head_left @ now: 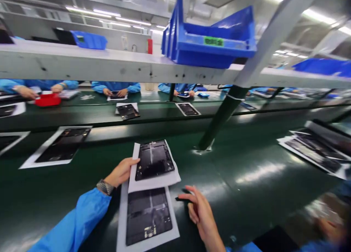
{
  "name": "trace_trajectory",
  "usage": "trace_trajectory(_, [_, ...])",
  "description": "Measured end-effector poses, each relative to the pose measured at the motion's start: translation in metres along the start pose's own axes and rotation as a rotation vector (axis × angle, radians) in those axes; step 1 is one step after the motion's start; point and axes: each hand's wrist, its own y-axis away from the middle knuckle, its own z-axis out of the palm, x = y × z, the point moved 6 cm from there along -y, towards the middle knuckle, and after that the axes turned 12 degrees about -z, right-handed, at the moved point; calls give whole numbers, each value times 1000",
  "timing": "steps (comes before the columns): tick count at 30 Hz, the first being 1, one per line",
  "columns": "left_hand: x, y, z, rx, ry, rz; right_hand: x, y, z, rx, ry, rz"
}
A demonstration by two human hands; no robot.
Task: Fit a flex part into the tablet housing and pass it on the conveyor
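Note:
My left hand (pixel 121 172) grips the left edge of a white sheet (pixel 153 182) that carries a black tablet shell (pixel 154 160), held just above the green table. A second black shell (pixel 148 215) on its own white sheet lies right below it, partly covered by the upper sheet. My right hand (pixel 197 207) hovers to the right of the lower shell, fingers spread and curled loosely, holding nothing. A small dark object (pixel 182 198) lies on the table by its fingertips; what it is I cannot make out.
More shells on white sheets lie on the belt at left (pixel 64 144) and further back (pixel 127 111), and a stack at the right (pixel 315 148). A slanted post (pixel 219 120) stands ahead. Blue bins (pixel 211 40) sit on the shelf overhead. People in blue sleeves (pixel 115 87) work opposite, near a red tray (pixel 48 99).

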Motion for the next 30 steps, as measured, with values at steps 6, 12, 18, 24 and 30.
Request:
trace_trajectory(6, [-56,73,-30,-112,-184,82,15,5,46,-283,82,139])
trace_trajectory(12, [-76,95,-41,-212,-255,122,37,25,43,-301,151,155])
trace_trajectory(18, [-82,94,-37,-270,-273,135,36,28,34,-252,271,150])
trace_trajectory(24, [-79,90,-26,-219,-295,200,26,15,32,-258,300,120])
trace_trajectory(30, [-76,81,-28,-186,-329,276,15,4,22,-284,552,-7])
